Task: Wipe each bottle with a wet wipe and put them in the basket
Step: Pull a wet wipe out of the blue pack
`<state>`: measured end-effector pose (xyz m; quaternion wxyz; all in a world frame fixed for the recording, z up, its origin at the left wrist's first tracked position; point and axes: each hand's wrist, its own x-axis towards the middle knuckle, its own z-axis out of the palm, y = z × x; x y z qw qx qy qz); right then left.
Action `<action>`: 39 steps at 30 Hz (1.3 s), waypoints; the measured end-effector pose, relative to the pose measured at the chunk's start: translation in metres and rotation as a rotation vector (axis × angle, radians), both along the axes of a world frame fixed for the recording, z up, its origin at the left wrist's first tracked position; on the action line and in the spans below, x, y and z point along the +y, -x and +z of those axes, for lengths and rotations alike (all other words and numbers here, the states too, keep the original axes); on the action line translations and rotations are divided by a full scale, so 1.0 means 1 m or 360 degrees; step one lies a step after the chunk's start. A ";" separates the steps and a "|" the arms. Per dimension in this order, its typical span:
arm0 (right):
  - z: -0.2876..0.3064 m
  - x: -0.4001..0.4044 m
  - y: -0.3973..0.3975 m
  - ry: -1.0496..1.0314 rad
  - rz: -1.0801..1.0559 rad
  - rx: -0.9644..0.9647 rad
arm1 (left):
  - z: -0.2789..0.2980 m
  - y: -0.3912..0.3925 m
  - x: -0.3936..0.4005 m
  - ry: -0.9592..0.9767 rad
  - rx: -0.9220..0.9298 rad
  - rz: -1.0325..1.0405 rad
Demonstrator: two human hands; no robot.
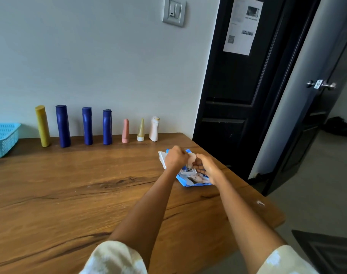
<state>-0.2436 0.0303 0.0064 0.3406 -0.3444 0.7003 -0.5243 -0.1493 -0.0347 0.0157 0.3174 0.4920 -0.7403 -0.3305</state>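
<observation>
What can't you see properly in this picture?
All in the head view:
- Wet wipe pack: mostly hidden under the left hand and right hand; its picture is blurred.
- Blue basket: cut off by the left edge.
- Paper on the door: print too small to read.
- Bottles: labels not visible.

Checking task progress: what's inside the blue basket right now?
No bottle shows above the rim of the blue basket, but the frame cuts it off and its mesh wall hides the floor. All seven bottles stand along the wall.
</observation>
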 end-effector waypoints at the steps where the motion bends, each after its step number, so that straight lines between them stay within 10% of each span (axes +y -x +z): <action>1: 0.000 0.000 0.000 0.0011 0.0023 0.0014 | 0.001 -0.002 -0.003 -0.0107 0.0125 0.0007; 16: -0.018 -0.019 -0.012 0.0033 -0.0106 0.0604 | 0.015 -0.022 -0.019 -0.0578 0.1269 0.0278; 26: -0.007 -0.003 -0.006 0.0010 0.0282 0.0481 | 0.037 -0.029 -0.029 -0.0433 0.1317 0.0317; 31: -0.018 -0.012 -0.011 0.0049 0.0119 0.0557 | 0.042 -0.034 -0.034 -0.0247 0.1033 0.0344; 36: -0.021 -0.017 -0.011 -0.0070 -0.0023 0.0898 | 0.031 -0.051 -0.033 0.0045 -0.0148 0.0358; 39: -0.021 -0.019 -0.012 -0.0145 -0.0017 0.0948 | 0.025 -0.057 -0.032 -0.0140 -0.0361 0.0368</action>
